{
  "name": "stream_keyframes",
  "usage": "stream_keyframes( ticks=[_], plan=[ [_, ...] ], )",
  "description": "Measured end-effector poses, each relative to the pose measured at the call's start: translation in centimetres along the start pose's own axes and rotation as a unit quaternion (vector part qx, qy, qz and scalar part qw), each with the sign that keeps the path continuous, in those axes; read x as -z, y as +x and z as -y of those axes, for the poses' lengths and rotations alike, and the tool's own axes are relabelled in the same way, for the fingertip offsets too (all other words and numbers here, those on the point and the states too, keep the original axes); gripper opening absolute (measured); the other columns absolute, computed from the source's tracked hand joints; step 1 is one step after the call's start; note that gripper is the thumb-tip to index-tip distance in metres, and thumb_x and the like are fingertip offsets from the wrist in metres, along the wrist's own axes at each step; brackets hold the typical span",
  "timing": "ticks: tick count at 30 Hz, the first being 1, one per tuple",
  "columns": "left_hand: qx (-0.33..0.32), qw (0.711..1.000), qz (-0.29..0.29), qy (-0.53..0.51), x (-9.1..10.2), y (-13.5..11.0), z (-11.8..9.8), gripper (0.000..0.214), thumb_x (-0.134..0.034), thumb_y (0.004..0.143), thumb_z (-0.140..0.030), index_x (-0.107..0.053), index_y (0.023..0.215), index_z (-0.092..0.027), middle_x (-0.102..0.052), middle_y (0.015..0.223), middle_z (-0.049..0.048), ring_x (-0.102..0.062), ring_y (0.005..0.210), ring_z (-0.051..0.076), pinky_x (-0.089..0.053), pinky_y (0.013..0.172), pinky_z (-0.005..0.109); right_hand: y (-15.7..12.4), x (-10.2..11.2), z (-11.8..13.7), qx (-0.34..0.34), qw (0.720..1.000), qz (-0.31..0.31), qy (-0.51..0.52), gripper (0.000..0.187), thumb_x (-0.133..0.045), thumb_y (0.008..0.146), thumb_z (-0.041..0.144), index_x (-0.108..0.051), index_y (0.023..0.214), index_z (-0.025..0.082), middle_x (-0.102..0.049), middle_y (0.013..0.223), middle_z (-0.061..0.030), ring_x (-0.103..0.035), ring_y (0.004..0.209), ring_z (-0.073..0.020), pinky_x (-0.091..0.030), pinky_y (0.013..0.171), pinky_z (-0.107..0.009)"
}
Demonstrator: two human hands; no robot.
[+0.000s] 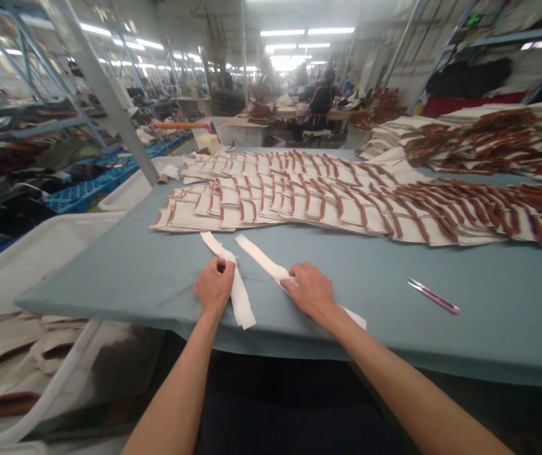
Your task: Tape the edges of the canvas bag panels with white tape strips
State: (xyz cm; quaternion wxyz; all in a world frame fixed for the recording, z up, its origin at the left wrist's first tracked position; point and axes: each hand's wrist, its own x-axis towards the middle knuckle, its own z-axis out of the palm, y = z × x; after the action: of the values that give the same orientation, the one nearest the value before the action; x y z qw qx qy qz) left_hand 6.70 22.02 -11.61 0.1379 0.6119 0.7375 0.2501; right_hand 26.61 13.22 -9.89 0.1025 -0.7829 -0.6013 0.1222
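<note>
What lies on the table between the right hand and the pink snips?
Only bare blue table top, in the head view; the right hand rests on a white fabric strip, and the snips lie apart.

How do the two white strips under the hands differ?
The left strip looks shorter; the right strip looks longer and slants farther rightward. The left hand is curled, pinching the left strip; the right hand lies flat on the right strip. Both are white and lie on the blue-grey table.
</note>
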Motion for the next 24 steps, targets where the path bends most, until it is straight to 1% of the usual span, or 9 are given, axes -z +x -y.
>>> stream_keyframes(
  ticks=[2,4,7,9,12,15,18,21,24],
  plan=[
    [0.001,1.0,-0.002,0.006,-0.1,0.0,0.1,0.024,-0.054,0.089,-0.043,-0.071,0.088,-0.027,-0.079,0.094,0.0053,-0.071,0.092,0.03,-0.043,0.071,0.033,-0.1,-0.6,0.0,0.009,1.0,-0.006,0.009,0.022,-0.055,0.099,0.034,-0.069,0.102,0.017,-0.066,0.117,-0.014,-0.057,0.113,-0.0289,-0.04,0.087,-0.035],
    [0.001,1.0,-0.002,0.013,-0.1,0.0,0.1,0.025,-0.053,0.089,-0.044,-0.072,0.089,-0.028,-0.079,0.095,0.0054,-0.071,0.092,0.03,-0.043,0.071,0.032,-0.2,-0.6,-0.6,0.013,1.0,-0.003,0.027,0.019,-0.055,0.098,0.032,-0.067,0.097,0.017,-0.067,0.113,-0.0139,-0.057,0.109,-0.029,-0.039,0.084,-0.034],
    [0.003,1.0,0.006,0.021,0.2,-0.1,-0.3,0.027,-0.052,0.09,-0.045,-0.073,0.092,-0.027,-0.079,0.097,0.006,-0.071,0.092,0.03,-0.044,0.07,0.031,-0.2,0.3,-2.1,0.007,0.998,0.015,0.068,0.02,-0.056,0.097,0.034,-0.065,0.09,0.018,-0.068,0.093,-0.0091,-0.06,0.09,-0.0248,-0.037,0.073,-0.031],
    [0.006,1.0,0.015,0.025,0.7,-0.2,-0.8,0.03,-0.051,0.09,-0.047,-0.073,0.095,-0.027,-0.079,0.1,0.0067,-0.071,0.095,0.031,-0.045,0.072,0.032,-0.6,1.1,-3.4,0.004,0.995,0.029,0.1,0.023,-0.057,0.096,0.037,-0.062,0.083,0.019,-0.066,0.082,-0.0041,-0.058,0.078,-0.0204,-0.035,0.067,-0.028],
    [0.02,0.999,0.03,0.036,1.3,-0.2,-1.4,0.035,-0.049,0.09,-0.048,-0.073,0.102,-0.025,-0.078,0.107,0.0085,-0.069,0.099,0.033,-0.047,0.073,0.034,-2.1,2.5,-5.7,0.009,0.989,0.032,0.146,0.025,-0.059,0.094,0.039,-0.06,0.079,0.019,-0.064,0.078,0.0003,-0.055,0.073,-0.016,-0.033,0.063,-0.025],
    [0.034,0.997,0.044,0.06,1.3,0.2,-1.7,0.039,-0.051,0.088,-0.048,-0.072,0.11,-0.025,-0.077,0.114,0.0088,-0.069,0.102,0.034,-0.047,0.076,0.034,-4.0,4.1,-8.8,0.022,0.98,0.036,0.196,0.021,-0.061,0.09,0.037,-0.061,0.081,0.019,-0.064,0.079,0.0023,-0.055,0.073,-0.0144,-0.035,0.062,-0.023],
    [0.049,0.993,0.05,0.095,1.2,0.7,-2.1,0.043,-0.05,0.088,-0.05,-0.072,0.115,-0.026,-0.077,0.117,0.0092,-0.07,0.101,0.034,-0.047,0.074,0.035,-5.2,6.1,-12.6,0.02,0.969,0.024,0.244,0.018,-0.06,0.088,0.035,-0.061,0.081,0.019,-0.063,0.078,0.003,-0.054,0.072,-0.0136,-0.036,0.062,-0.023],
    [0.057,0.989,0.045,0.126,1.3,1.0,-2.5,0.045,-0.048,0.088,-0.052,-0.073,0.115,-0.026,-0.078,0.116,0.0093,-0.071,0.098,0.034,-0.047,0.07,0.033,-5.2,8.4,-16.9,-0.007,0.959,-0.001,0.284,0.019,-0.059,0.088,0.035,-0.058,0.079,0.018,-0.058,0.073,0.0039,-0.05,0.067,-0.0124,-0.036,0.059,-0.023],
    [0.051,0.989,0.027,0.135,1.3,1.0,-2.6,0.044,-0.048,0.086,-0.052,-0.075,0.108,-0.026,-0.08,0.109,0.0082,-0.071,0.09,0.032,-0.045,0.065,0.031,-4.5,10.7,-21.1,-0.041,0.947,0.0,0.319,0.02,-0.06,0.091,0.035,-0.057,0.081,0.018,-0.055,0.069,0.0052,-0.049,0.06,-0.0104,-0.037,0.056,-0.022]
  ],
)
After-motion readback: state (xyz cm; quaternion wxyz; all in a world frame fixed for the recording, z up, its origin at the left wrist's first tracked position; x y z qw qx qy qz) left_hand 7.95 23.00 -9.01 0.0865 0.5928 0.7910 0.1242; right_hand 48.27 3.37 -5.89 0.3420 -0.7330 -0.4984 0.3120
